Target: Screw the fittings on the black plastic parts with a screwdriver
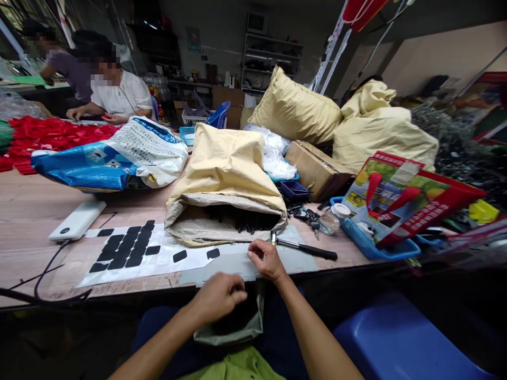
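My right hand (267, 259) rests by the table's front edge, close to the head of a hammer (309, 249). Its thumb and fingers are pinched together; whatever lies between them is too small to make out. Lower and to the left, slightly blurred, my left hand (221, 296) hovers above an open dark-lined bag (253, 332) in my lap. The left fingers are curled, and I cannot see what they hold, if anything. Beyond both hands, a yellow woven sack (225, 163) lies with its mouth toward me, dark pieces inside. A white sheet (158, 266) carries several black rounded-square pads (134, 244).
At left are a white power bank (78, 220) with a cable and a blue-and-white sack (114, 155). Keys, a jar (329, 220) and a blue tray (372, 245) with a red bag lie right. A blue stool (407, 338) stands beside me. Two people sit across the table.
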Tool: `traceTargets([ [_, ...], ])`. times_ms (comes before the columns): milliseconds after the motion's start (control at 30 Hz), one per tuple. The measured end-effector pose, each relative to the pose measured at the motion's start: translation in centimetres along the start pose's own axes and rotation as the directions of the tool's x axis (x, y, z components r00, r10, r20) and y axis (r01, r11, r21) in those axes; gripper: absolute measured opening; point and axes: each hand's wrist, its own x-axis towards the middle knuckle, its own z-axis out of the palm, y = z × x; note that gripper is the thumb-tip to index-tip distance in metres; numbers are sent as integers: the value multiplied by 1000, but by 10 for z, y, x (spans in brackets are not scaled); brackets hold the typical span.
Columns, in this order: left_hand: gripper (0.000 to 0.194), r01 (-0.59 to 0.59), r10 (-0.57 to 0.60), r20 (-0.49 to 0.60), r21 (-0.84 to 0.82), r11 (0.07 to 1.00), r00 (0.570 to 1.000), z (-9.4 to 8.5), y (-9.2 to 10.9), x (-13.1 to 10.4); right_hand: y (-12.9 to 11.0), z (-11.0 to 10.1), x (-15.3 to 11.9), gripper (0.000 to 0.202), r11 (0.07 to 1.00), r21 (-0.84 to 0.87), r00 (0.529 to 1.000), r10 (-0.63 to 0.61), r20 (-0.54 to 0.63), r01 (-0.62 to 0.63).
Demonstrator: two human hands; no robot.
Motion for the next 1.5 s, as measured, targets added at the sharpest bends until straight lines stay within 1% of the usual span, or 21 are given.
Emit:
traceTargets([
  [33, 24, 27, -25, -102, 12, 1000, 994, -20, 5, 15, 1, 0, 0, 2, 1000, -5, 1000, -6, 1, 6],
  [67, 28, 97, -86, -224, 40, 994, 971, -38, 8, 32, 1, 0, 0, 2, 1000, -8, 1000, -9, -2, 9],
  [100, 31, 183, -149, -347, 66, 981, 926, -56, 8, 50, 2, 0, 1, 2, 1000, -8, 1000, -10, -8, 10],
  [133, 34, 269, -208, -434, 83, 960, 877, -71, 5, 69, 2, 0, 1, 2, 1000, -8, 1000, -9, -14, 9],
  [167, 36, 352, -260, -497, 100, 931, 828, -83, 1, 87, 2, 0, 1, 4, 1000, -7, 1000, -5, -21, 5],
  [200, 38, 427, -305, -530, 121, 896, 791, -93, -4, 103, 2, -1, 1, 5, 1000, -6, 1000, 0, -25, 0],
  [233, 39, 488, -347, -543, 136, 862, 765, -99, -9, 117, 2, -1, 1, 6, 1000, -9, 1000, 6, -28, -6],
  [300, 39, 553, -400, -528, 165, 817, 749, -104, -18, 138, 1, -2, 0, 7, 1000, -23, 999, 18, -30, -18],
  [367, 37, 567, -405, -522, 195, 800, 751, -101, -25, 149, 1, -1, 0, 7, 999, -40, 999, 32, -34, -34],
  [433, 36, 572, -399, -530, 213, 792, 749, -95, -30, 151, 1, 0, 0, 7, 997, -56, 998, 46, -39, -48],
  [533, 37, 581, -411, -524, 213, 786, 746, -88, -34, 146, 1, 1, 0, 7, 996, -67, 998, 50, -45, -53],
  [600, 40, 579, -413, -522, 203, 790, 747, -86, -34, 142, 0, 2, -1, 6, 997, -69, 998, 42, -48, -45],
  [700, 47, 577, -406, -545, 183, 796, 733, -89, -30, 143, 0, 3, -1, 6, 997, -67, 998, 23, -50, -27],
  [767, 50, 567, -402, -533, 187, 802, 745, -93, -26, 146, 0, 3, -1, 6, 998, -64, 999, 15, -49, -18],
  [867, 44, 547, -395, -497, 205, 812, 772, -98, -25, 151, 1, 2, 0, 7, 998, -54, 999, 9, -48, -12],
  [967, 38, 558, -398, -511, 206, 804, 762, -98, -28, 149, 3, 1, 1, 6, 999, -44, 999, 7, -44, -9],
  [1100, 37, 568, -400, -526, 203, 798, 751, -93, -31, 143, 5, 1, 1, 7, 999, -39, 999, 7, -31, -8],
  [1300, 35, 544, -388, -511, 196, 816, 767, -97, -29, 145, 4, 1, 1, 7, 999, -47, 999, 18, -33, -19],
  [1400, 35, 522, -366, -514, 196, 830, 776, -95, -30, 130, 4, 1, 1, 8, 999, -43, 999, 19, -38, -21],
  [1433, 35, 485, -328, -518, 201, 851, 790, -92, -32, 121, 5, 0, 1, 8, 999, -41, 999, 20, -39, -22],
  [1500, 32, 356, -203, -508, 226, 907, 837, -81, -35, 98, 5, 0, 1, 8, 999, -37, 999, 22, -41, -24],
])
